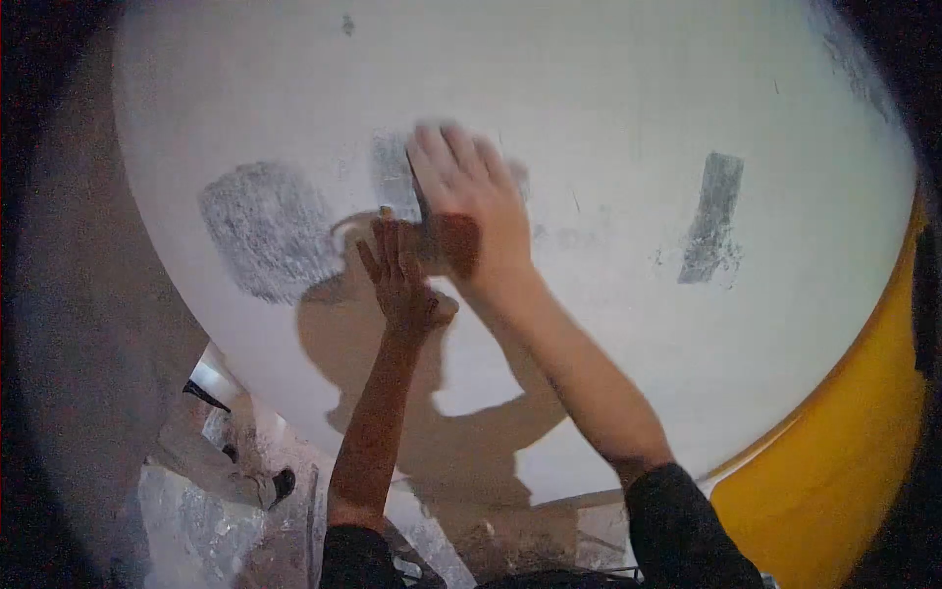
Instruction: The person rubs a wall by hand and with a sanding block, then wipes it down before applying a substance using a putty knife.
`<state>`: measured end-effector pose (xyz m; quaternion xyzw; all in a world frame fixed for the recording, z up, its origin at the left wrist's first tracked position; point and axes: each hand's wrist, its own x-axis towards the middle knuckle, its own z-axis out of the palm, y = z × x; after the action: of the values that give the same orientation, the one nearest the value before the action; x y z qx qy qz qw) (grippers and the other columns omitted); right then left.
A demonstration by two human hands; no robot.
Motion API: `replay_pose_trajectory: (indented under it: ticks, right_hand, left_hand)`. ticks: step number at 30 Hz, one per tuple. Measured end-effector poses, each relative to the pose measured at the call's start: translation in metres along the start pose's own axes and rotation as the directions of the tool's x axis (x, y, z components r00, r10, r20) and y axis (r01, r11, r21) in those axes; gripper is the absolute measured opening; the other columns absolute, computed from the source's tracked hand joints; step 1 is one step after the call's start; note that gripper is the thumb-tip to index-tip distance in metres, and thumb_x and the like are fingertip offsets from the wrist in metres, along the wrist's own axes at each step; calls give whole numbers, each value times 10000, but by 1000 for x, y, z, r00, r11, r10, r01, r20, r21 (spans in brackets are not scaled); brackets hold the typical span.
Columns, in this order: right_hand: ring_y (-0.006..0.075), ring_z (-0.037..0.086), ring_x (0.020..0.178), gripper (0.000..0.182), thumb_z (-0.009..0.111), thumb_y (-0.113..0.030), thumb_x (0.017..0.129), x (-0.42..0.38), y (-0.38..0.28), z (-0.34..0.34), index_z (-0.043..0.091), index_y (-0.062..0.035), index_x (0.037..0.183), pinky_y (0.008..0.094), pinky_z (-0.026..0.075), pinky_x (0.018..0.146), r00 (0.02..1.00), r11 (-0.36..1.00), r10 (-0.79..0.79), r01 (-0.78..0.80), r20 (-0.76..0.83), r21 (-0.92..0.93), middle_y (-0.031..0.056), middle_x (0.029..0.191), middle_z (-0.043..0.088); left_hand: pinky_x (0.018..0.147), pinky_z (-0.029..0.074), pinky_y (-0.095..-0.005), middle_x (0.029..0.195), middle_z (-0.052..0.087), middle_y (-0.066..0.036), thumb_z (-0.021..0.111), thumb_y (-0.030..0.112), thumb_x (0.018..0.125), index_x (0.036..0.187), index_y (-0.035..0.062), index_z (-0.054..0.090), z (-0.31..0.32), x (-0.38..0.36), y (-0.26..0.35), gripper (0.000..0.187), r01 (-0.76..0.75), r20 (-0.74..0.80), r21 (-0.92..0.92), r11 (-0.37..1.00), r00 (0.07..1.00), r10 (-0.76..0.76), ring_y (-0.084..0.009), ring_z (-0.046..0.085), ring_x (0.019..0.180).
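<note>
Sleeves [687, 530] end at my elbows; my left hand [400, 285] is spread open by the white curved panel [608, 363] facing me; my blurred right hand [476, 201] covers part of a grey patch [390, 162], grip unclear; beyond, a yellow surface [834, 481].

Both sleeves [687, 530] black, short, plain-looking, somewhat loose; both forearms [579, 373] bare, tapering; hands [491, 221] bare too.

No text is legible; none on the white surface [628, 344] either.
</note>
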<state>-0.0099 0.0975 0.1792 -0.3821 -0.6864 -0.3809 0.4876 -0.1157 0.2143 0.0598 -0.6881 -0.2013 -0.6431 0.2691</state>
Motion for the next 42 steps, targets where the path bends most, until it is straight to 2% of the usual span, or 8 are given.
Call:
replay_pose_trajectory:
  ticks: [17, 20, 25, 27, 29, 32, 39, 42]
  right_hand:
    - [264, 437, 1233, 414, 574, -57, 773, -145, 82, -98, 536, -91, 1184, 449, 309, 1037, 957, 916, 201, -107, 210, -387, 90, 1283, 513]
    - [348, 378, 1265, 459, 520, -46, 808, -85, 125, -132, 481, -65, 1265, 471, 266, 1058, 958, 767, 177, -277, -224, -579, 130, 1325, 468]
    - [342, 427, 1224, 416, 529, -67, 791, -32, 43, -2, 522, -33, 1205, 500, 265, 1029, 993, 932, 115, -117, -25, -342, 179, 1268, 502]
    - [312, 443, 1214, 393, 549, -100, 784, -43, 47, 31, 539, -47, 1173, 458, 296, 1029, 998, 910, 46, -25, -41, 415, 166, 1261, 511]
    - [297, 464, 1194, 381, 576, -141, 778, -29, 42, 20, 552, -64, 1150, 417, 343, 1008, 971, 974, -227, 228, 72, -2, 148, 1219, 545]
    - [282, 508, 1147, 301, 548, -114, 793, -54, 90, -70, 602, -90, 1088, 401, 373, 992, 997, 976, -50, 62, 60, -208, 104, 1180, 578]
    - [378, 431, 1206, 383, 599, -137, 778, -101, 98, -75, 585, -74, 1156, 496, 256, 1033, 924, 953, 178, -248, -338, -175, 184, 1217, 545]
    - [383, 425, 1182, 468, 575, -142, 770, -61, 23, -11, 502, -58, 1224, 507, 273, 1019, 981, 979, 194, -194, -7, -62, 200, 1223, 499]
  left_hand:
    - [1072, 32, -583, 1470, 181, -221, 469, 461, 791, 1413, 23, 164, -2, 3, -8, 820, -60, 78, 27, 998, 995, 58, -387, 151, 1366]
    - [1070, 49, -583, 1465, 189, -226, 474, 463, 812, 1419, 44, 152, -9, 12, 13, 805, 46, 132, 117, 992, 989, -61, -391, 167, 1361]
    - [1063, 40, -585, 1467, 168, -230, 332, 696, 791, 1427, 62, 147, 7, -3, -7, 917, 362, 94, -236, 902, 932, -349, -392, 163, 1359]
    - [1062, 26, -584, 1466, 162, -233, 255, 775, 765, 1432, 70, 141, 13, -6, -15, 977, 657, 235, -415, 629, 745, -624, -392, 154, 1361]
    - [1063, 4, -576, 1461, 161, -242, 249, 786, 757, 1419, 45, 168, 3, 0, -17, 997, -90, -94, -67, 994, 992, 83, -388, 141, 1364]
    - [1097, 132, -465, 1452, 208, -224, 402, 329, 930, 1384, 3, 222, -5, 18, 5, 587, -157, -149, -161, 974, 980, 134, -348, 204, 1351]
    - [1076, -27, -551, 1458, 168, -259, 244, 673, 827, 1417, 11, 164, 4, 5, -1, 891, -17, -22, -142, 990, 1000, 14, -375, 118, 1374]
    - [1069, -30, -555, 1458, 166, -262, 219, 728, 810, 1425, 37, 157, 13, -2, -18, 927, -99, -128, -261, 960, 989, 67, -382, 133, 1369]
